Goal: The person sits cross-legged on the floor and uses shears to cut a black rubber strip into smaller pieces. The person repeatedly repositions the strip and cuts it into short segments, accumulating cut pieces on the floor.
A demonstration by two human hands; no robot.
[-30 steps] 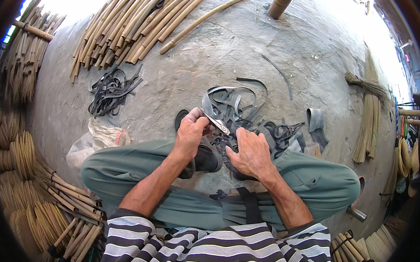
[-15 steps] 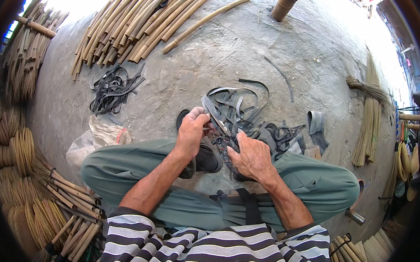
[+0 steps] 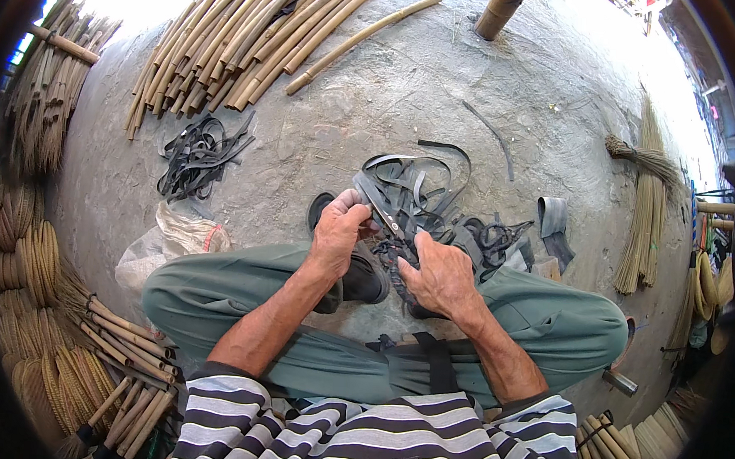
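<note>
My right hand (image 3: 441, 277) is closed around the dark, wrapped handles of a pair of scissors (image 3: 393, 226). Their metal blades point up and left toward my other hand. Between the thumb and fingers of my left hand (image 3: 338, 235) is a grey rubber strip (image 3: 362, 182), pinched right beside the blades. How far the blades bite into it is too small to make out. Just beyond both hands, a tangle of long grey rubber strips (image 3: 411, 182) lies on the ground between my feet, partly hidden by my fingers.
Black strips (image 3: 201, 158) lie in a heap at left, near a whitish sack (image 3: 167, 248). Bamboo poles (image 3: 228, 43) are stacked at the far left. A wide rubber piece (image 3: 555, 227) and a bundled broom (image 3: 643, 211) lie to the right. A bamboo post (image 3: 501, 12) stands ahead.
The scissors blades have drawn slightly closer together and tilted a little. Both hands stay nearly in the same place.
</note>
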